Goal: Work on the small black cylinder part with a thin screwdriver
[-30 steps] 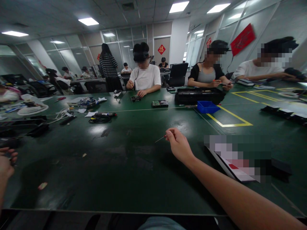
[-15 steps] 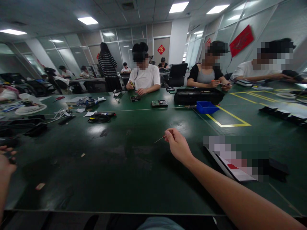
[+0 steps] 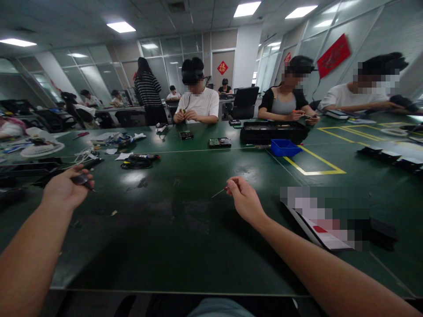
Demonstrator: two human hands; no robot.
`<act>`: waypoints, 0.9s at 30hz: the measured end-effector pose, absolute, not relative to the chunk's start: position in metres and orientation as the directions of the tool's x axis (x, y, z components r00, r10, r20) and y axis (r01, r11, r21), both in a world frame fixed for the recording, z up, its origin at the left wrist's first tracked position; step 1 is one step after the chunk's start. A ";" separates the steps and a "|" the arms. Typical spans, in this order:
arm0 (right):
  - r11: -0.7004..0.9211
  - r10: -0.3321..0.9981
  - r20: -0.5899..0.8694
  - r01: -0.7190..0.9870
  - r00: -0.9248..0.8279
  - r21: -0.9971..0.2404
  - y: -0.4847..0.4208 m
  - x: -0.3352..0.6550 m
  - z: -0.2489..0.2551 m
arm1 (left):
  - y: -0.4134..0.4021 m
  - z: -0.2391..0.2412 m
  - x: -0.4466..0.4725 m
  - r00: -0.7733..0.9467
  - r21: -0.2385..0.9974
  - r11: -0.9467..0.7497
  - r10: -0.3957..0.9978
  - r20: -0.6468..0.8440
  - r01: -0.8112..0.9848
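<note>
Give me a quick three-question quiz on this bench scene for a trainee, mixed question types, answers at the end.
1. Multiple choice: what does the right hand hold? A) a cable B) a thin screwdriver C) a cup
2. True or false: the left hand lies flat and empty on the green table.
3. Fill in: the small bin by the yellow tape lines is ____.
Key: 1 B. 2 False: it grips a small dark object. 3 blue.
</note>
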State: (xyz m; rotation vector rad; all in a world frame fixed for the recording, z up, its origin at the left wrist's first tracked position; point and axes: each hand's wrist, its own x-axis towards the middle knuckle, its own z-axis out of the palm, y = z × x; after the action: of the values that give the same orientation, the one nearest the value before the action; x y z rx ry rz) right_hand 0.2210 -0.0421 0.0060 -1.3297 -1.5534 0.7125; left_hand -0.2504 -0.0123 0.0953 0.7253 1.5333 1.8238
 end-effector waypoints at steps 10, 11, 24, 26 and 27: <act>0.253 0.955 0.294 0.414 0.038 -0.875 -0.040 0.221 0.003 | -0.005 0.097 -0.099 -0.235 0.869 -0.037 0.968 -0.093 -0.493; 0.254 0.955 0.295 0.415 0.039 -0.874 -0.040 0.221 0.004 | -0.004 0.096 -0.088 -0.199 0.859 -0.022 0.976 -0.094 -0.512; 0.248 0.958 0.285 0.410 0.032 -0.878 -0.044 0.221 0.008 | -0.025 0.062 0.016 0.252 0.800 0.168 0.967 -0.022 -0.576; 0.255 0.954 0.297 0.417 0.036 -0.872 -0.044 0.220 0.009 | -0.025 0.045 0.025 0.254 0.856 0.106 0.967 0.030 -0.505; 0.256 0.953 0.300 0.426 0.038 -0.868 -0.044 0.219 0.009 | -0.025 0.037 0.029 0.257 0.886 0.067 0.965 0.060 -0.458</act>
State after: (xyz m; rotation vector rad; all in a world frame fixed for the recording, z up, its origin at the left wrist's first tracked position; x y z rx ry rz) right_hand 0.2193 -0.0440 0.0093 -1.3281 -1.5540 0.6808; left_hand 0.0285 -0.0249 0.0366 0.9640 0.6684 1.2022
